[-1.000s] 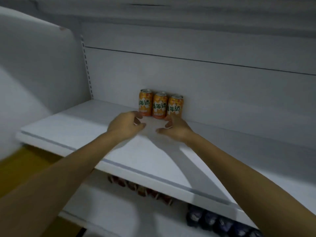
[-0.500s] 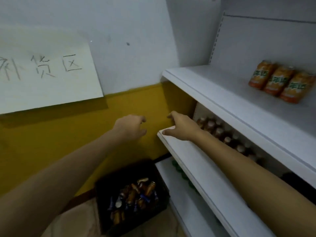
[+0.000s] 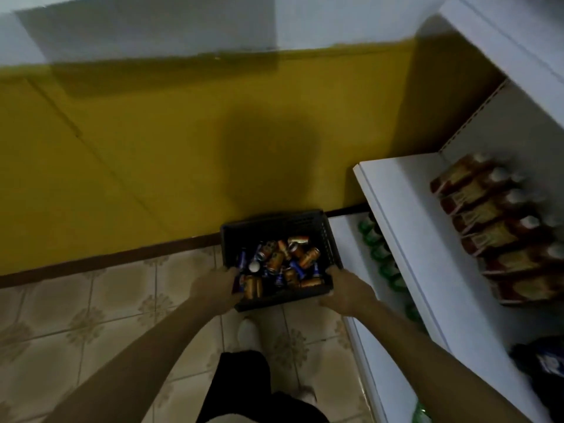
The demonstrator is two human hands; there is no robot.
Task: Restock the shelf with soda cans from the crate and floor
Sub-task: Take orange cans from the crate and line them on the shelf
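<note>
At lower centre, the left hand (image 3: 213,286) and right hand (image 3: 348,291) grip the crate (image 3: 274,222) by its near corners. Inside, soda cans (image 3: 308,257) lie jumbled.

The black crate (image 3: 274,222) is holding orange and blue cans (image 3: 309,257), the floor (image 3: 91,315) is showing beige floral-patterned tiles, and the mustard-yellow wall (image 3: 122,148) is meeting a white shelf (image 3: 396,193).

FLOOR: tiled floor (image 3: 91,315), lower left, carries dark crate (image 3: 274,222) of cans (image 3: 308,257) | SHELF: white shelf (image 3: 393,209), right, carries brown bottles (image 3: 488,227) | BOTTOM: bottom shelf (image 3: 345,233) carries green bottles (image 3: 378,254)
</note>
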